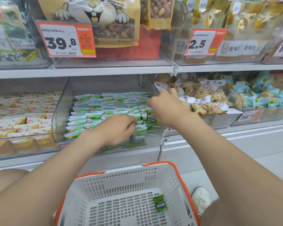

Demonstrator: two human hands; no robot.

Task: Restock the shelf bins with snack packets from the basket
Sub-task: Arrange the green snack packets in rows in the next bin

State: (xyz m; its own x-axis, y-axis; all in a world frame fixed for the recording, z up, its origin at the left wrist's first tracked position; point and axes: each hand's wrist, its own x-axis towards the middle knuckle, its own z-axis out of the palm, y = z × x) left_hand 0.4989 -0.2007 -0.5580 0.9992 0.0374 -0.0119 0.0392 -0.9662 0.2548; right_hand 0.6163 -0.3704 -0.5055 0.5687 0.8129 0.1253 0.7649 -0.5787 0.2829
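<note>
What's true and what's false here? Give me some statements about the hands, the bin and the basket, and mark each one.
1. The basket holds one green packet. True.
2. Both hands are in the basket. False: the left hand and right hand reach into the green bin.
3. The right hand pinches a second packet. True.
4. The green bin is empty. False: rows of packets fill it.

I log snack packets (pixel 95 111) in the centre bin (pixel 60 115) as green and white with red logos. Basket (pixel 121 178): white slotted grid, orange rim. Lone packet (pixel 160 203) inside: dark green. Price tags (pixel 65 39): orange, black digits.
</note>
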